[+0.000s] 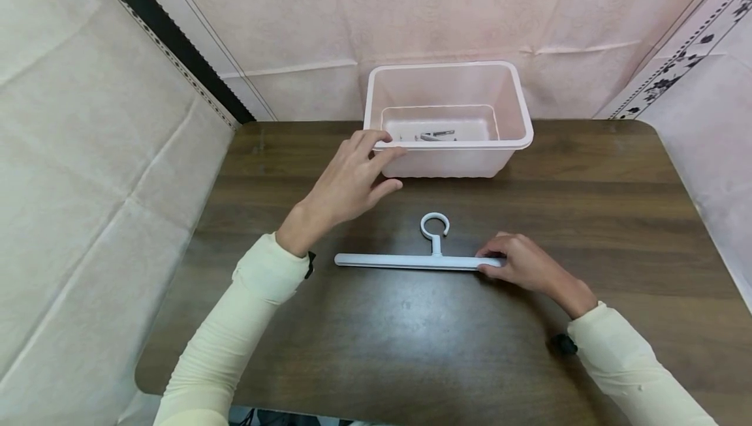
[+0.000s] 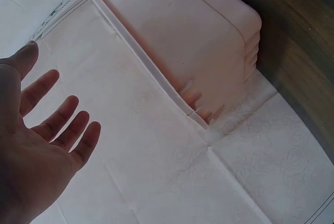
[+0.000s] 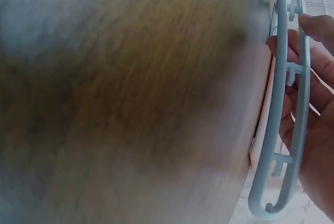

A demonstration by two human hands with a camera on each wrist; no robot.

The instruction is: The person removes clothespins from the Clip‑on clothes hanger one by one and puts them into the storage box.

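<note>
A white plastic hanger (image 1: pixel 388 261) with a round open hook (image 1: pixel 435 224) lies crosswise over the table. My right hand (image 1: pixel 519 261) pinches its right end between thumb and fingers. The right wrist view shows the hanger (image 3: pixel 277 109) as a long loop with small crossbars and pegs, beside the fingers of the right hand (image 3: pixel 313 93). My left hand (image 1: pixel 352 178) is spread loosely, its fingertips overlapping the front left corner of a pale pink plastic bin (image 1: pixel 449 162). In the left wrist view the left hand (image 2: pixel 47 140) holds nothing, and the bin (image 2: pixel 209 31) is beyond it.
Several small metallic pieces (image 1: pixel 436 136) lie on the bin's floor. The bin stands at the back edge of the dark wooden table (image 1: pixel 405 341). Pale patterned cloth (image 1: pixel 294 34) hangs behind the table and along both sides.
</note>
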